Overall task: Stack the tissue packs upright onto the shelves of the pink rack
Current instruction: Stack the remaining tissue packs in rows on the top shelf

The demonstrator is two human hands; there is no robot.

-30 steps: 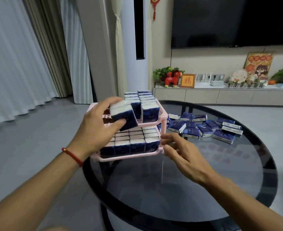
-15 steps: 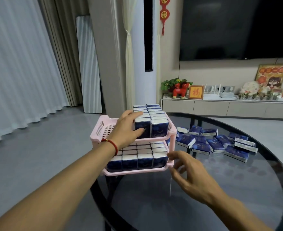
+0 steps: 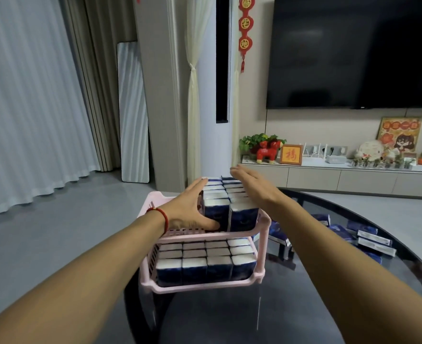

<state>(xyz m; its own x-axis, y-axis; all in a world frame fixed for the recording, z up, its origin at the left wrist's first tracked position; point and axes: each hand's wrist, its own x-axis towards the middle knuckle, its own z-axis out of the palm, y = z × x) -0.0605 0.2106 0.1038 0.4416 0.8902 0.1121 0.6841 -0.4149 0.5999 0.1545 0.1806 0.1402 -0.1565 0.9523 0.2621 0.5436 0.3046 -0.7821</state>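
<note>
The pink rack (image 3: 205,288) stands at the near left edge of the round dark glass table (image 3: 304,306). Its lower shelf is packed with upright blue-and-white tissue packs (image 3: 206,268). The top shelf holds two rows of upright packs (image 3: 243,216). My left hand (image 3: 189,209) lies flat against the left side of the top rows, fingers straight, thumb at the front pack's base. My right hand (image 3: 253,188) rests with straight fingers along the right side and top of those rows. Loose packs (image 3: 369,240) lie flat on the table to the right.
The left part of the rack's top shelf (image 3: 155,207) holds no packs. Behind the table are a low cabinet (image 3: 341,177) with ornaments, a wall-mounted TV (image 3: 354,50), a tall white unit (image 3: 217,95) and curtains (image 3: 31,108) at left.
My left hand has set its pack into the top shelf's front row and flattened against the row. My right hand rose from beside the lower shelf to the right of the top rows.
</note>
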